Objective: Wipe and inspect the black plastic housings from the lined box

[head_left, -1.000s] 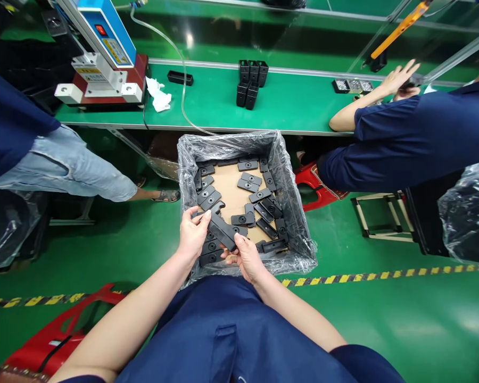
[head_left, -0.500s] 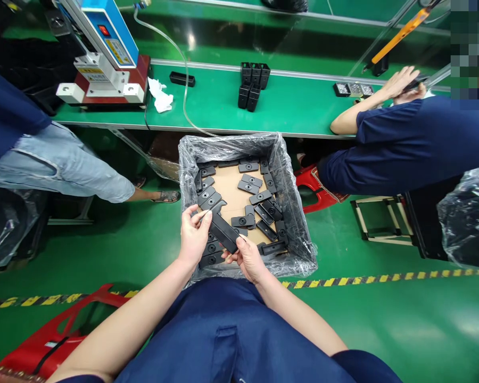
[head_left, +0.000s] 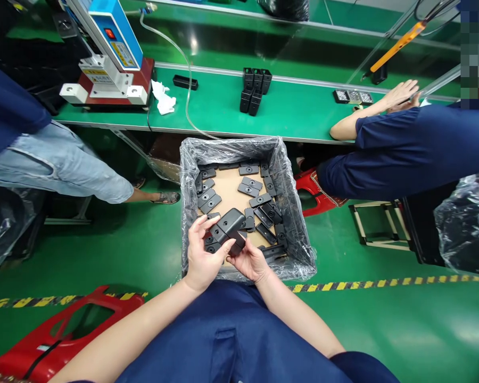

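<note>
Over the near part of a plastic-lined box (head_left: 299, 234), I hold a black plastic housing (head_left: 228, 222) with both hands. Its upper face shows small round holes and a seam across it. My left hand (head_left: 203, 258) wraps the left side, thumb along the near edge. Gripping the lower right end, my right hand (head_left: 249, 259) has its fingers partly hidden behind the part. Several similar black housings (head_left: 250, 186) lie on the cardboard (head_left: 228, 185) inside the box, some showing a ringed hole, others their hollow side.
Beyond the box runs a green workbench (head_left: 211, 114) with a press machine (head_left: 112, 58), black housings (head_left: 255, 88) and white tissue (head_left: 163, 100). A co-worker's arm (head_left: 367, 114) rests at the right; another person's leg (head_left: 88, 159) stands left. A red stool (head_left: 75, 324) is near my left arm.
The housing in my hands has been turned, so a face with holes now shows instead of a plain long side. My left hand has shifted slightly down and right.
</note>
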The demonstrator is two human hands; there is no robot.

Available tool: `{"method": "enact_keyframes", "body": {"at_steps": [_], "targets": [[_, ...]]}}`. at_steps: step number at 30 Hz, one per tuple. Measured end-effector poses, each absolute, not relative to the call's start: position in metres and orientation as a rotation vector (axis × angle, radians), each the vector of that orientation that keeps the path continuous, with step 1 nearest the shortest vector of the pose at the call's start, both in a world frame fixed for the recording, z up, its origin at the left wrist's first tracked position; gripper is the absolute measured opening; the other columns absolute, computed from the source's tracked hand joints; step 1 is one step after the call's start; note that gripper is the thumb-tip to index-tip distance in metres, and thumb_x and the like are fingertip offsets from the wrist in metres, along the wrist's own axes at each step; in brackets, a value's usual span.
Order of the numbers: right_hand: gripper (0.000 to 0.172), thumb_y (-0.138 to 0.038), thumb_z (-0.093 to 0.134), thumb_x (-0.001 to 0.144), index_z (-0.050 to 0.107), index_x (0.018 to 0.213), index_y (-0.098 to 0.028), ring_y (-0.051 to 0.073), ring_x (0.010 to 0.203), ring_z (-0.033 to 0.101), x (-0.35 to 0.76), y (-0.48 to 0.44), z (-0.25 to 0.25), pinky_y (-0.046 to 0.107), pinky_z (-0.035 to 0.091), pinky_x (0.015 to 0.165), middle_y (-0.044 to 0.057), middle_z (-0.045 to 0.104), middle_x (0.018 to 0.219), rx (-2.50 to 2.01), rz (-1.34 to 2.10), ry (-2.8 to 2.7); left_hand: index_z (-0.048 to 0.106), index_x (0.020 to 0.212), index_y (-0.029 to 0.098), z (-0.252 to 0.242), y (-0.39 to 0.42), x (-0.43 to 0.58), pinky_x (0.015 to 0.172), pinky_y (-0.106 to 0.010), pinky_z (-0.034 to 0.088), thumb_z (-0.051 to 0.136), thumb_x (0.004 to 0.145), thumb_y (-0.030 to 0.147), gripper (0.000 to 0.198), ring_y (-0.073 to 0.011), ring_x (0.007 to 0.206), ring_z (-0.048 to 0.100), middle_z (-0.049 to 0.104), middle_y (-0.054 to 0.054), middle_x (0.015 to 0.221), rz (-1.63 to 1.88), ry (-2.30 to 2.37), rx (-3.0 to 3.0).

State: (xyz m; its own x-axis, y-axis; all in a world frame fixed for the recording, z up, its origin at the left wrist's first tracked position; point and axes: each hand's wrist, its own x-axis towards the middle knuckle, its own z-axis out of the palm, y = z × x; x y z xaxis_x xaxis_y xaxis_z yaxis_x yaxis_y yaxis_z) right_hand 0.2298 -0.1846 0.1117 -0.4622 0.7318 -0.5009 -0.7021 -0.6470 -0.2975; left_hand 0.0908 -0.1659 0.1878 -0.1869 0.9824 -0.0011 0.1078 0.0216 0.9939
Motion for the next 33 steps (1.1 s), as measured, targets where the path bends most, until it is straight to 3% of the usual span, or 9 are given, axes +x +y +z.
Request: {"method": "enact_keyframes", "body": {"at_steps": [5,14,17,19,24,27,33], "targets": [[0.038,-0.049,0.051,0.091,0.055,0.118,-0.023,0.019,0.097,0.061,0.227,-0.183,0.114,0.033,0.051,0.075,0.007,0.063,0.116,-0.833,2.110,-0.044,0.037,0.128,0.022,0.186,-0.170,0.094,0.104,-0.041,0.041,0.077,0.068,0.024,0.072,-0.0232,0.117,0.055,0.057,-0.012,0.123,1.290,1.461,1.192],[0.035,-0.046,0.056,0.087,0.057,0.113,-0.023,0.019,0.096,0.061,0.226,-0.182,0.111,0.033,0.051,0.078,0.007,0.064,0.112,-0.802,2.106,-0.049,0.037,0.128,0.022,0.183,-0.176,0.096,0.106,-0.041,0.039,0.078,0.068,0.024,0.073,-0.0229,0.117,0.054,0.056,-0.012,0.123,1.292,1.461,1.222],[0.041,-0.049,0.063,0.081,0.056,0.113,-0.024,0.018,0.089,0.062,0.227,-0.180,0.118,0.031,0.052,0.071,0.006,0.064,0.109,-0.874,2.016,-0.106,0.038,0.128,0.023,0.181,-0.168,0.092,0.106,-0.039,0.039,0.076,0.070,0.030,0.069,-0.0218,0.120,0.053,0.055,-0.012,0.125,1.292,1.417,1.086],[0.047,-0.050,0.069,0.076,0.053,0.112,-0.025,0.017,0.079,0.062,0.228,-0.180,0.131,0.028,0.052,0.063,0.004,0.064,0.104,-0.975,1.894,-0.234,0.045,0.123,0.023,0.177,-0.157,0.087,0.103,-0.036,0.042,0.070,0.076,0.039,0.055,-0.0205,0.119,0.054,0.056,-0.010,0.125,1.288,1.394,0.899],[0.045,-0.039,0.077,0.071,0.055,0.107,-0.023,0.015,0.067,0.060,0.229,-0.184,0.181,0.027,0.051,0.060,0.002,0.063,0.089,-1.383,1.540,-0.955,0.060,0.107,0.020,0.160,-0.135,0.072,0.082,-0.032,0.054,0.061,0.080,0.054,0.043,-0.0179,0.092,0.064,0.066,-0.006,0.108,1.119,1.202,0.219],[0.039,-0.038,0.077,0.072,0.057,0.101,-0.022,0.016,0.063,0.059,0.226,-0.188,0.202,0.028,0.050,0.060,0.002,0.063,0.079,-1.504,1.341,-1.281,0.063,0.103,0.017,0.158,-0.135,0.072,0.081,-0.035,0.055,0.060,0.081,0.051,0.041,-0.0182,0.084,0.066,0.069,-0.007,0.097,1.002,1.076,-0.001],[0.035,-0.043,0.075,0.074,0.057,0.095,-0.022,0.017,0.059,0.058,0.224,-0.194,0.210,0.030,0.051,0.057,0.003,0.063,0.077,-1.511,1.212,-1.346,0.065,0.097,0.013,0.164,-0.143,0.084,0.079,-0.036,0.057,0.053,0.087,0.049,0.039,-0.0179,0.074,0.066,0.069,-0.007,0.082,0.893,1.004,-0.099]]}}
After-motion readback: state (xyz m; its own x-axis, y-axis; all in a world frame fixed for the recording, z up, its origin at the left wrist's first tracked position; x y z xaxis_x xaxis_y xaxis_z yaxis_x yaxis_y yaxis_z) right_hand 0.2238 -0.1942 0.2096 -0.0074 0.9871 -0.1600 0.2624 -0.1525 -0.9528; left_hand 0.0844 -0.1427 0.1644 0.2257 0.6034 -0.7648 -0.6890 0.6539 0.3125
